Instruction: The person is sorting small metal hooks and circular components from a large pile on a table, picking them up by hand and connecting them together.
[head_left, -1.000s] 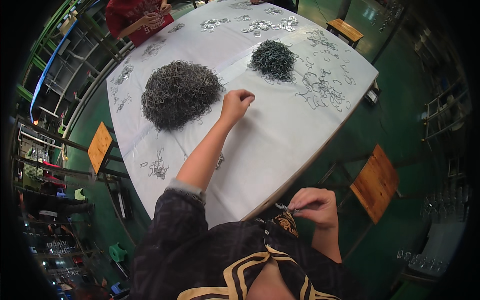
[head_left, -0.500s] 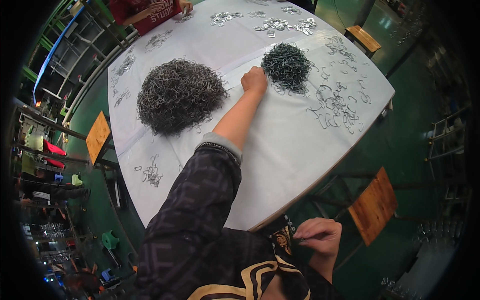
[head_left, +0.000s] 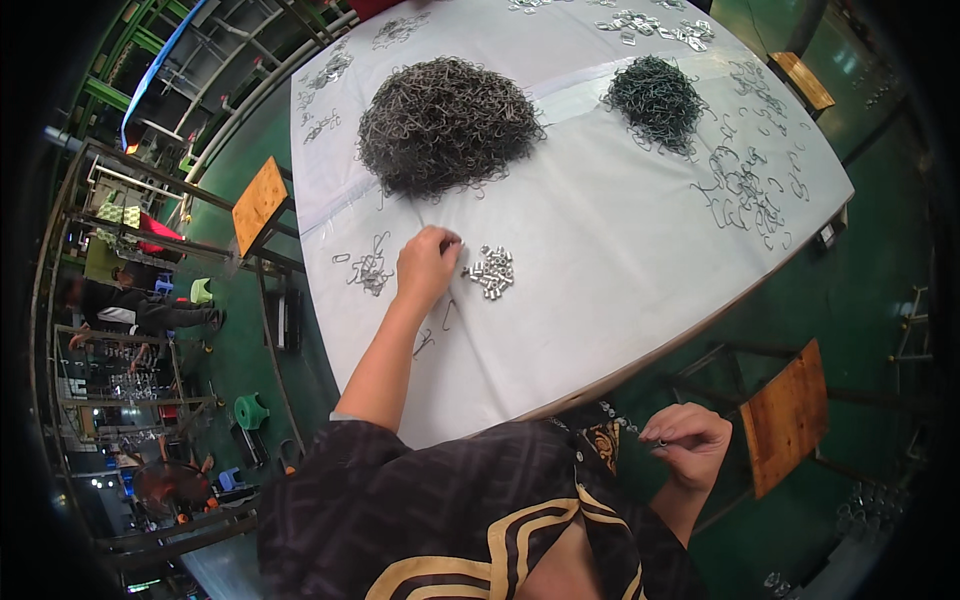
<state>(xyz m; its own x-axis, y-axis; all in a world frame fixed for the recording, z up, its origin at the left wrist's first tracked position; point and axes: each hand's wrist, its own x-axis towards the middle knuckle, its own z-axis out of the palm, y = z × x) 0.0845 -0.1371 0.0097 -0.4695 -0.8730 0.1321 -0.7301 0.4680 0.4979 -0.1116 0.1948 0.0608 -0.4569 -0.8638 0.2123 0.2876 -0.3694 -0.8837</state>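
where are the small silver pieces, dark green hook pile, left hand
small silver pieces [head_left: 491,272], head view, cluster's middle
dark green hook pile [head_left: 655,103], head view, heap's middle
left hand [head_left: 423,268], head view, back of hand

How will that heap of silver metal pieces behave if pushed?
The heap of silver metal pieces would probably spread, as the pieces look loose. Their shine suggests hard, perhaps slippery surfaces. Some look cylindrical, so a few may roll.

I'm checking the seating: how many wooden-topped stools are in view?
3: a left stool, a near-right stool and a far-right stool, all around the white table. Others may be hidden.
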